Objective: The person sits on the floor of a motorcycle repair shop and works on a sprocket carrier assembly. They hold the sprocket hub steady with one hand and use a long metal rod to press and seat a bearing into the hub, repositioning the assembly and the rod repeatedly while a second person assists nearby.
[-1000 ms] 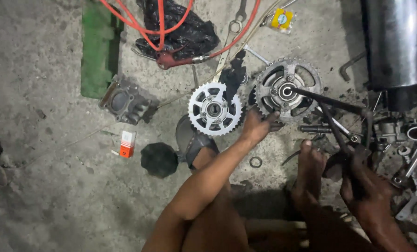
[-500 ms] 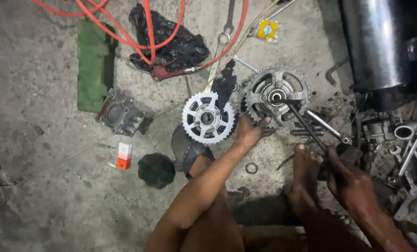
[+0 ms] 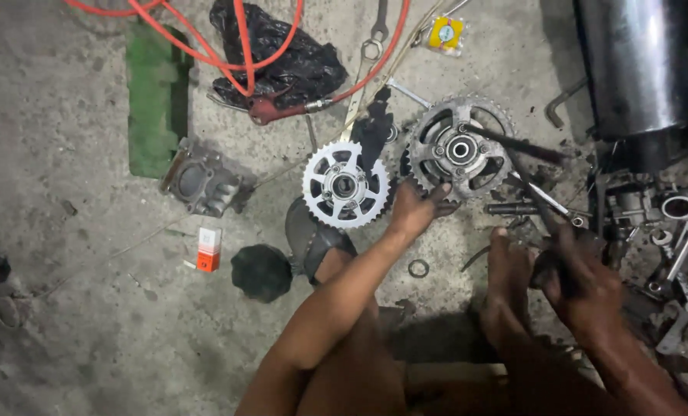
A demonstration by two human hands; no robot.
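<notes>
On the concrete floor [image 3: 74, 323], just ahead of the person's knees, the dark sprocket hub [image 3: 459, 148] is lying flat with its toothed rim up, and the left hand [image 3: 417, 208] is reaching forward to press against its near edge, fingers spread on the teeth rather than closed round anything. Beside it to the left, nearly touching, the bright silver sprocket [image 3: 345, 185] is lying flat as well. The right hand [image 3: 583, 277] is sitting further back and to the right, clamped on the handles of long black pliers [image 3: 525, 173], whose long axis is running diagonally up and leftward so that the tips are meeting the hub near its centre bearing. So the left hand is the nearer one, steadying the hub, while the right is working at reach through the tool. A bare foot [image 3: 506, 266] is resting between the two hands.
</notes>
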